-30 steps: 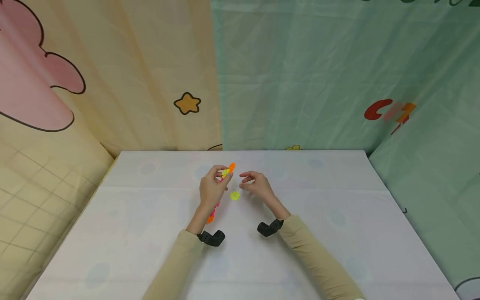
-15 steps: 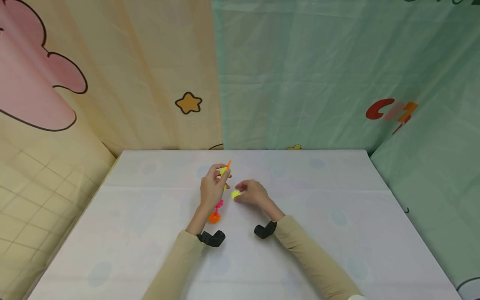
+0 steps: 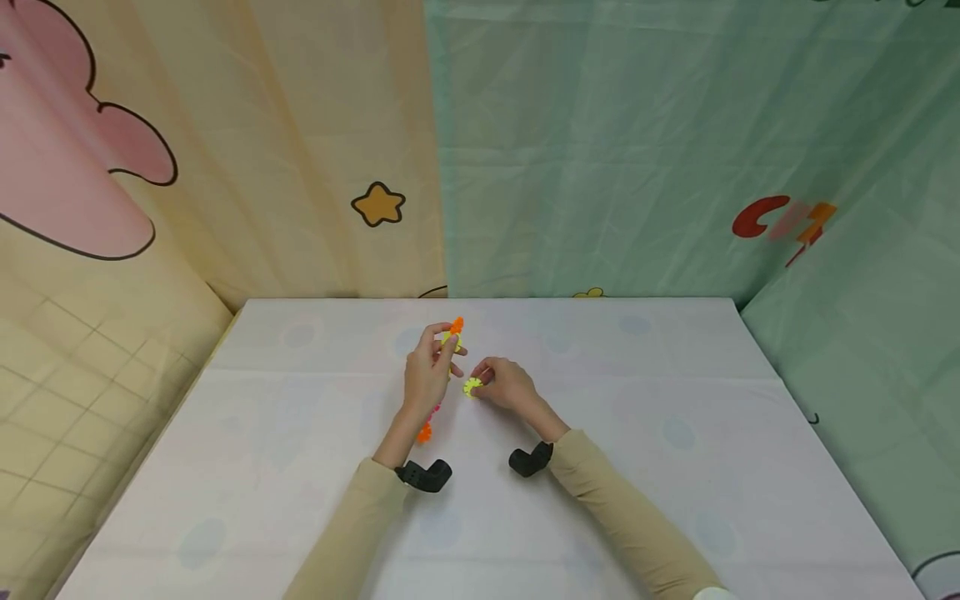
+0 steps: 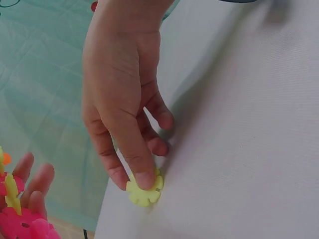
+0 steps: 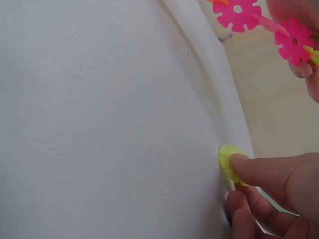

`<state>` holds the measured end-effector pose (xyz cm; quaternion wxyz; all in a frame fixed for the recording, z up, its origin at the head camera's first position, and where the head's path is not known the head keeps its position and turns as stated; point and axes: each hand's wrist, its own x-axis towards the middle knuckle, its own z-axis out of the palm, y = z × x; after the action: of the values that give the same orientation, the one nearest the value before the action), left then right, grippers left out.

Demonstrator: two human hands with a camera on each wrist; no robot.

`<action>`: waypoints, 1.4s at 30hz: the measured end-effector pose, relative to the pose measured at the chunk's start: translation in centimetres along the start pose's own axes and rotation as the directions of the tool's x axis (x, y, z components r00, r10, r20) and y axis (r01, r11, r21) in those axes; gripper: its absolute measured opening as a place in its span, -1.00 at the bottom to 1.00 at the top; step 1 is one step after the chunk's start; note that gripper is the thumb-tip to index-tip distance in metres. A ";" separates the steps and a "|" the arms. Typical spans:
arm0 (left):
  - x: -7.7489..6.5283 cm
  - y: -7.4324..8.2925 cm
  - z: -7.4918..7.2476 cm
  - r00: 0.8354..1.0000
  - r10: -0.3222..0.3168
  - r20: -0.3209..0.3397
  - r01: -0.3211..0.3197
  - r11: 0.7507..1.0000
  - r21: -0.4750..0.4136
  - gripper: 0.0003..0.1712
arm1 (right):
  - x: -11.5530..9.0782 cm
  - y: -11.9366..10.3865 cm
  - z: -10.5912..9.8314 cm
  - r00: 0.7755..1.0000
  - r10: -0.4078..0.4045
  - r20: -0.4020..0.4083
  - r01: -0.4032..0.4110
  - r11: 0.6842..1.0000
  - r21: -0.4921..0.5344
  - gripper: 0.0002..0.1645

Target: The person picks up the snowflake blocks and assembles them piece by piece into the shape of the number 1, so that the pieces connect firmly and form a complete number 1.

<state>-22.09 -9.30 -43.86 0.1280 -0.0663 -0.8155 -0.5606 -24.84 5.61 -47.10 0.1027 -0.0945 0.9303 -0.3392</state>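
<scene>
My left hand [image 3: 427, 375] holds a chain of interlocking plastic flower discs above the table. An orange disc [image 3: 457, 324] tops the chain, with a yellow disc [image 3: 452, 342] by the thumb. Pink discs [image 5: 294, 41] and another orange disc [image 3: 424, 432] trail below the hand. Part of the chain hides behind the palm. To the right, my right hand [image 3: 512, 387] pinches a single yellow flower disc [image 4: 144, 190] between thumb and index finger, right at the tabletop. Its notched rim shows in both wrist views.
A white cloth with faint pale spots covers the table [image 3: 645, 500]. Beige and green printed curtains [image 3: 600, 167] hang behind and at the sides. Each wrist carries a black camera mount [image 3: 531, 459].
My right hand has come down and taken the yellow disc that lay on the table, tilting it slightly. The left hand keeps its hold while the chain swings and turns.
</scene>
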 end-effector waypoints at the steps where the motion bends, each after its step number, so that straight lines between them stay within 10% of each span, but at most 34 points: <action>1: 0.0 0.0 0.0 1.000 -0.003 0.002 0.003 1.000 -0.006 -0.62 | 0.0 0.0 0.0 1.000 0.001 0.002 -0.001 1.000 0.023 -0.74; 42: -0.6 0.0 0.8 0.989 -0.051 0.138 0.058 0.997 -0.046 -0.72 | -0.8 -0.3 -4.9 0.931 -0.049 -0.362 0.207 0.887 0.413 -0.70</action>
<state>-21.57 -8.55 -44.30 0.0549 -0.0856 -0.8095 -0.5783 -25.26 8.56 -43.16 -0.0646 -0.0703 0.8233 -0.5596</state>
